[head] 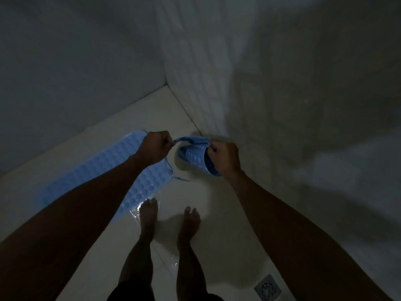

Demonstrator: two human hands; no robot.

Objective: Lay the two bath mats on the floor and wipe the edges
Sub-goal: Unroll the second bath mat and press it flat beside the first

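One light blue bubbled bath mat (112,177) lies flat on the pale tiled floor, running from the far wall towards my left foot. A second blue bath mat (193,157), still rolled up, hangs in the air near the corner. My right hand (225,159) grips the roll's right side. My left hand (155,146) pinches its upper edge and a thin blue string that dangles down beside the flat mat. The room is dim.
Two tiled walls meet in a corner (167,83) just beyond my hands. My bare feet (169,216) stand on wet floor by the flat mat's near end. A square metal floor drain (268,286) sits at the lower right.
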